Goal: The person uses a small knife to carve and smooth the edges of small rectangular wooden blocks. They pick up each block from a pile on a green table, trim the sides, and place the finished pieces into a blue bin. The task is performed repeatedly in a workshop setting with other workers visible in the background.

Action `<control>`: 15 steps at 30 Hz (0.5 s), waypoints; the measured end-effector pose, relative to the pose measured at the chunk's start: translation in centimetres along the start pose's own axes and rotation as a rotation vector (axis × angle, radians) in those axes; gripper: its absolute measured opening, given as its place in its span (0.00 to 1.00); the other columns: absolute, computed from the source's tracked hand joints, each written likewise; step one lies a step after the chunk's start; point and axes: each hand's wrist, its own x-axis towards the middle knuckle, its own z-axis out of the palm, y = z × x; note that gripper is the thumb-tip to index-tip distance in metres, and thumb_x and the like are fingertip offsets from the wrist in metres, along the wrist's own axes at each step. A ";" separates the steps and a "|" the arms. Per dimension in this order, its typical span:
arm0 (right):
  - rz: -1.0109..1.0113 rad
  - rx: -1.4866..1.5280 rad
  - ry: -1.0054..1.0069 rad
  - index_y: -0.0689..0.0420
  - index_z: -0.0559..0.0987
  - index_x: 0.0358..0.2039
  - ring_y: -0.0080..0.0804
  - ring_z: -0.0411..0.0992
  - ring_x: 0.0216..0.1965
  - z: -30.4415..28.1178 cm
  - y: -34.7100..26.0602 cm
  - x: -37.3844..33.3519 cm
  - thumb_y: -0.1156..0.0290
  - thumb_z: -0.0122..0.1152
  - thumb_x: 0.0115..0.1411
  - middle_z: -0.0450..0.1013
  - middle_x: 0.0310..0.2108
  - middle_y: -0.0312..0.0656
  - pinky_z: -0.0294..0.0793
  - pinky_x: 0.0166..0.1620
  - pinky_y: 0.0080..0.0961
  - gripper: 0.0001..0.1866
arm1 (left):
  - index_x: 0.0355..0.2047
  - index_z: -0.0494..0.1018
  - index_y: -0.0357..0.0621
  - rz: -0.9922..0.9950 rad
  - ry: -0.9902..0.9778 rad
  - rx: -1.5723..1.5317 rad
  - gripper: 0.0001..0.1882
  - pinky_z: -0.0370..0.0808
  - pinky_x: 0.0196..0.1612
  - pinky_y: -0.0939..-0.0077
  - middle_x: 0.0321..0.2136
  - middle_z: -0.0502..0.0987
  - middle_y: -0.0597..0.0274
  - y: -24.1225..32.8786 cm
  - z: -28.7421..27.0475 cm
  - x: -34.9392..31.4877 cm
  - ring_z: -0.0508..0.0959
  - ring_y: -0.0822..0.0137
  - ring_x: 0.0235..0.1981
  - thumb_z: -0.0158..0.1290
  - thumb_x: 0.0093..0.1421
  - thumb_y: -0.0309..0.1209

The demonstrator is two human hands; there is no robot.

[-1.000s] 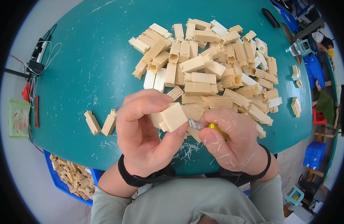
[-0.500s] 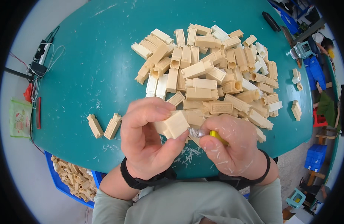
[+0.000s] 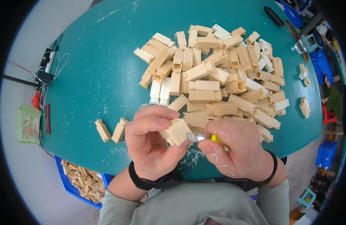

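Lying at the far left, off the round teal table point(image 3: 105, 56), are a pale green packet point(image 3: 28, 123) and a tangle of black and white cables point(image 3: 45, 73). Below the table's near-left edge sits a blue plastic bin point(image 3: 73, 187), filled with cream moulded pieces. On the tabletop, two separate cream rectangular plastic pieces point(image 3: 111, 130) lie side by side, just left of the hands.

The left hand point(image 3: 154, 144) is closed around a cream rectangular plastic block point(image 3: 176, 132), thumb beneath and fingers curled over the top, holding it clear of the table near the front edge. A black band circles that wrist. Touching the block's right side is the metal tip of a small yellow-handled cutting tool point(image 3: 206, 138), which the right hand point(image 3: 233, 148) clasps in a closed fist, most of the handle hidden by its fingers. Thin pale shavings point(image 3: 193, 155) scatter on the table beneath the two hands.

Beyond the hands spreads a large heap of cream hollow plastic blocks point(image 3: 218, 71), and to the far right a few stray pieces point(image 3: 304, 107) lie near the rim.
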 end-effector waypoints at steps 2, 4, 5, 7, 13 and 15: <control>-0.011 0.028 0.014 0.56 0.71 0.25 0.31 0.66 0.15 0.1 0.0 0.1 0.63 0.60 0.52 0.66 0.16 0.35 0.61 0.16 0.25 0.11 | 0.38 0.61 0.43 0.000 -0.022 0.015 0.24 0.67 0.38 0.77 0.36 0.70 0.50 0.0 -0.3 0.0 0.70 0.65 0.35 0.59 0.42 0.20; -0.019 0.020 0.005 0.56 0.71 0.25 0.30 0.65 0.15 0.0 0.1 0.1 0.63 0.60 0.52 0.66 0.16 0.35 0.61 0.15 0.24 0.11 | 0.38 0.61 0.43 0.000 -0.036 -0.008 0.23 0.67 0.38 0.77 0.36 0.70 0.50 -0.1 -0.4 0.1 0.70 0.66 0.35 0.59 0.43 0.20; -0.025 0.016 0.000 0.56 0.71 0.25 0.30 0.65 0.14 -0.1 0.1 0.2 0.63 0.60 0.52 0.66 0.16 0.35 0.61 0.15 0.24 0.11 | 0.38 0.61 0.42 0.001 -0.042 -0.019 0.23 0.67 0.38 0.77 0.36 0.70 0.51 -0.2 -0.4 0.1 0.70 0.66 0.35 0.59 0.43 0.20; -0.027 0.020 0.008 0.56 0.71 0.25 0.30 0.65 0.14 0.0 0.2 0.1 0.63 0.60 0.52 0.66 0.16 0.35 0.61 0.15 0.24 0.11 | 0.38 0.61 0.42 -0.017 -0.048 -0.074 0.23 0.67 0.38 0.77 0.35 0.70 0.51 -0.2 -0.3 0.2 0.70 0.66 0.36 0.59 0.43 0.20; -0.043 -0.022 -0.002 0.56 0.72 0.25 0.31 0.65 0.14 -0.4 0.3 0.2 0.63 0.61 0.51 0.66 0.16 0.35 0.61 0.15 0.25 0.11 | 0.37 0.63 0.41 -0.091 -0.058 -0.170 0.22 0.68 0.38 0.76 0.34 0.71 0.52 0.2 -0.1 0.0 0.71 0.66 0.35 0.59 0.43 0.20; -0.052 -0.047 0.026 0.56 0.72 0.26 0.32 0.65 0.15 -0.4 0.9 0.2 0.63 0.61 0.51 0.66 0.16 0.36 0.61 0.16 0.25 0.11 | 0.36 0.63 0.43 -0.070 -0.161 -0.166 0.21 0.67 0.37 0.75 0.33 0.71 0.54 0.4 0.1 0.3 0.70 0.66 0.33 0.60 0.43 0.21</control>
